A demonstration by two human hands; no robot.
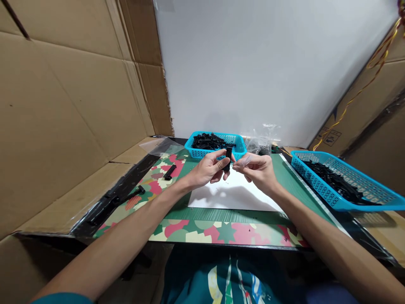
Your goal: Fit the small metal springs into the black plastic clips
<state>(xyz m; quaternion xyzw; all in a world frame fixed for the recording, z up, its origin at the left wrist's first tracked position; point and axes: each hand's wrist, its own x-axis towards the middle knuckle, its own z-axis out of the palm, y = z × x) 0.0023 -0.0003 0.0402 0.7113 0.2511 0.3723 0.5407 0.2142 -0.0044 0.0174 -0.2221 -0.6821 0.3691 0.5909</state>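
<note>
Above a white sheet (228, 196), my left hand (210, 169) grips a small black plastic part (228, 158), held upright between thumb and fingers. Right beside it, my right hand (257, 169) pinches a thin clear piece of plastic (243, 162) close to the black part. Whether the two pieces touch, I cannot tell. Behind my hands stands a blue basket (216, 136) filled with black plastic parts (209, 141).
A second blue basket (329, 198) with black parts stands on the right. Loose black pieces (170, 172) lie on the patterned mat (190, 230) at left, near a clear bag (164, 146). More clear bags (261, 141) sit behind. Cardboard walls (63, 84) flank the table.
</note>
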